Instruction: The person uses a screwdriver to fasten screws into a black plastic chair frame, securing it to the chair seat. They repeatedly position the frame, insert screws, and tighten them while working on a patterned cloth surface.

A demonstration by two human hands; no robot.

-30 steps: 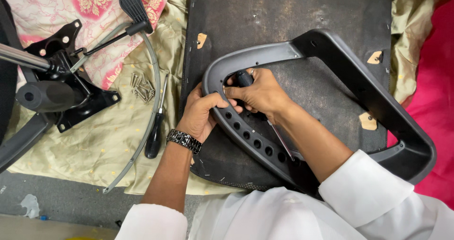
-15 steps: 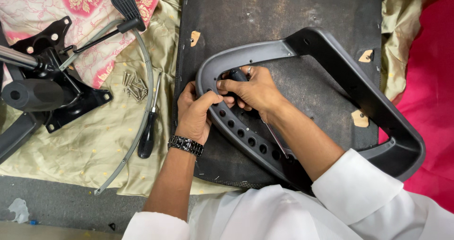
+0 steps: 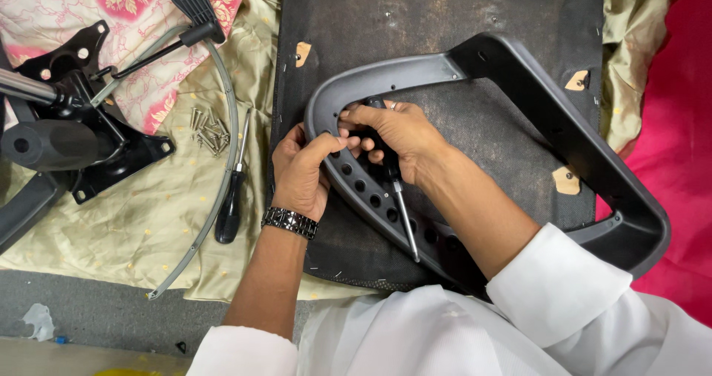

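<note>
A grey plastic chair armrest frame (image 3: 534, 101) lies on the dark underside of a chair seat (image 3: 437, 20). My left hand (image 3: 300, 172), with a black bracelet watch at the wrist, grips the frame's rounded left end, thumb on the perforated bar. My right hand (image 3: 397, 135) is closed around a screwdriver (image 3: 400, 205); its metal shaft points down toward me across the row of holes. The fingertips of both hands meet at the frame's inner edge.
A second black-handled screwdriver (image 3: 231, 202) and a pile of screws (image 3: 208, 127) lie on the beige cloth (image 3: 133, 228) to the left. A black chair tilt mechanism with lever (image 3: 81, 131) sits far left. A curved grey strip (image 3: 215, 198) runs beside them. Red fabric (image 3: 675, 124) lies right.
The view has shifted slightly, and both hands have stayed on the frame's left end. My right hand has turned a little, so the screwdriver shaft shows more plainly below it.
</note>
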